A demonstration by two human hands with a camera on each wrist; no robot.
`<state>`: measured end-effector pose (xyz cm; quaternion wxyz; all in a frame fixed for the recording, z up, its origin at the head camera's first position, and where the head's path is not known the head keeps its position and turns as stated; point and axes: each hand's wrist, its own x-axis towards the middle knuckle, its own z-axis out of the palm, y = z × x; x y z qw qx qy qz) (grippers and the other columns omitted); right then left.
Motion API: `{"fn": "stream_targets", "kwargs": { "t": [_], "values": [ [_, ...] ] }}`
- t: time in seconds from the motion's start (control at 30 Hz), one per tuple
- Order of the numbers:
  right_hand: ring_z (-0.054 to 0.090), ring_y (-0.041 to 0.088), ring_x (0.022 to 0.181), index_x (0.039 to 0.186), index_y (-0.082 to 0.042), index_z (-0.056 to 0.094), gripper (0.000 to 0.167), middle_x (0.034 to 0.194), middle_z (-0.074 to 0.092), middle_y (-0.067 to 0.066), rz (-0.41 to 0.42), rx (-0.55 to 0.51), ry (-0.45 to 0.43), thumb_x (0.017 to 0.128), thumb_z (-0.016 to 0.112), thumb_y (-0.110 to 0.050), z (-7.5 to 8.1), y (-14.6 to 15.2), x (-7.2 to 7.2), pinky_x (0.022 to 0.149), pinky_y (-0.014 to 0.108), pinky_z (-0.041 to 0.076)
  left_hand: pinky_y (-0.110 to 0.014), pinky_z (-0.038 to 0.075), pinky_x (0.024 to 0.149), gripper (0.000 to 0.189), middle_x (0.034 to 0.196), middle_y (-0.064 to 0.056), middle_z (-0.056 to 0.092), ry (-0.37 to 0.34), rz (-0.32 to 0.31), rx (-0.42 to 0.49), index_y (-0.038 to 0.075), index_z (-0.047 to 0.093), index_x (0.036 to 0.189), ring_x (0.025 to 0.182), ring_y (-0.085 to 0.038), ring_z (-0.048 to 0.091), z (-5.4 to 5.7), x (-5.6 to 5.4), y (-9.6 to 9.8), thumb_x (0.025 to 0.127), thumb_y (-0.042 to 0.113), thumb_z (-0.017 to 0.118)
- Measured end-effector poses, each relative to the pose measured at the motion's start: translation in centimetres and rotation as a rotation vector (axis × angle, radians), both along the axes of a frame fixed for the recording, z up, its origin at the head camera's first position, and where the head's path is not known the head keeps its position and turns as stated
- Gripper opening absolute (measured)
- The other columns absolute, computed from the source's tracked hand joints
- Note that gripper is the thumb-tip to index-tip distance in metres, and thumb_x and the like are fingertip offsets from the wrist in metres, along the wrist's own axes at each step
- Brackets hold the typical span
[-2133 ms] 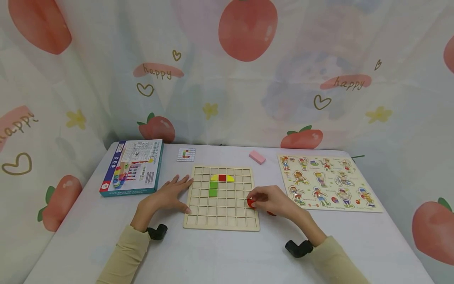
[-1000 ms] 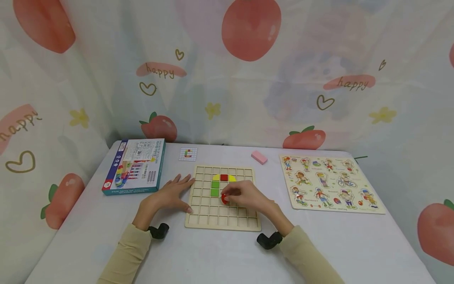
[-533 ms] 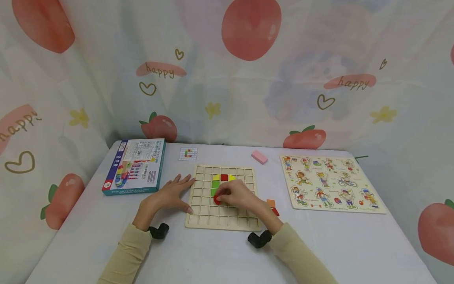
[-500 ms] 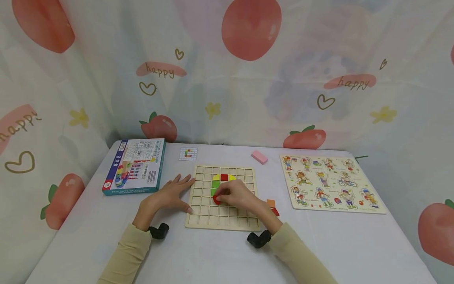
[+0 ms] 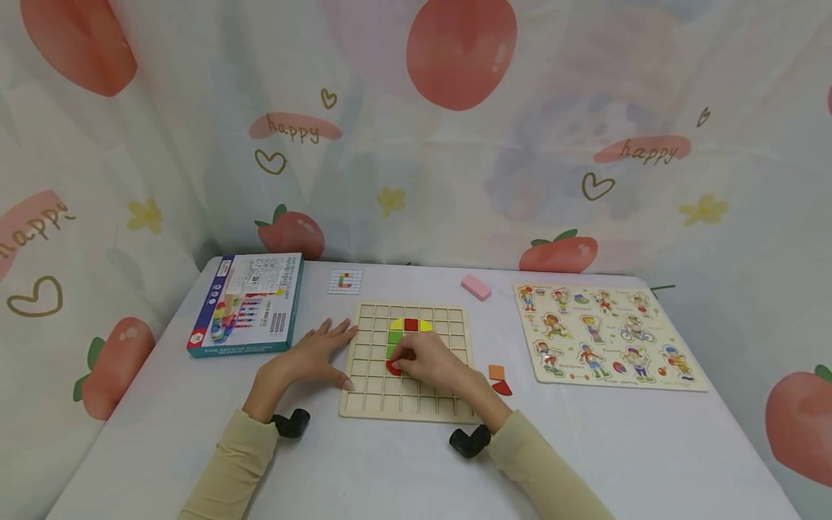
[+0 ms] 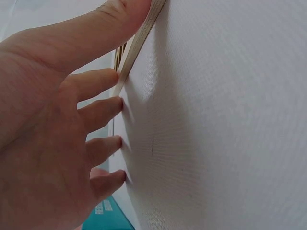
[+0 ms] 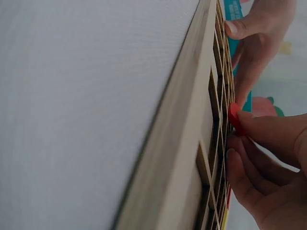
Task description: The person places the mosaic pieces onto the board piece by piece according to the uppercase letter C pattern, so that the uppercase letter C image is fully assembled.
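Observation:
A wooden grid board [image 5: 373, 408] lies on the white table. My right hand [image 5: 425, 359] pinches a red, rounded-edge tile [image 5: 393, 368] between thumb and fingers. In the right wrist view the red tile [image 7: 235, 117] stands tilted at the grid. Just above it on the board are green square tiles [image 5: 394, 337], and a red square tile [image 5: 411, 325] sits between yellow rounded tiles [image 5: 425, 326]. My left hand [image 5: 312, 357] spreads its fingers along the board's left side, thumb and fingertips touching its edge. The left wrist view shows the thumb [image 6: 96, 33] against that edge.
Right of the board lie an orange square tile [image 5: 497, 372] and a red quarter-round tile [image 5: 503, 388]. A patterned card [image 5: 344, 282] and a pink block [image 5: 476, 287] are behind it. A boxed set [image 5: 250, 307] stands left, a picture puzzle board [image 5: 604, 336] right.
My right hand has carried the red tile left from the board's right edge to below the green tiles, uncovering the orange and red tiles on the table. My left hand stays in place.

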<state>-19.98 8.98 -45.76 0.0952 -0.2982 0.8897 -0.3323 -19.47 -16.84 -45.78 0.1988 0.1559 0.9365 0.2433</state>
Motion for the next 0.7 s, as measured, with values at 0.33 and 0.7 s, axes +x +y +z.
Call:
{"fn": "stream_targets", "kwargs": {
  "t": [0.33, 0.7],
  "values": [
    [0.058, 0.010, 0.081, 0.099, -0.006, 0.076, 0.012, 0.090, 0.067, 0.000, 0.017, 0.049, 0.008, 0.089, 0.081, -0.011, 0.2, -0.2, 0.3, 0.072, 0.022, 0.052, -0.063, 0.006, 0.128, 0.105, 0.172, -0.013, 0.019, -0.005, -0.002, -0.002, 0.012, 0.032, 0.162, 0.159, -0.044, 0.003, 0.2, 0.2, 0.1, 0.077, 0.036, 0.090],
    [0.061, 0.015, 0.083, 0.104, -0.006, 0.073, 0.015, 0.093, 0.068, 0.003, 0.038, 0.003, 0.015, 0.090, 0.077, -0.006, 0.0, 1.0, 0.7, 0.072, 0.022, 0.053, -0.064, 0.006, 0.128, 0.105, 0.172, -0.013, 0.019, -0.004, 0.003, -0.004, 0.012, 0.032, 0.162, 0.159, -0.045, 0.004, 0.3, 0.3, 0.1, 0.078, 0.036, 0.090]
  ]
}}
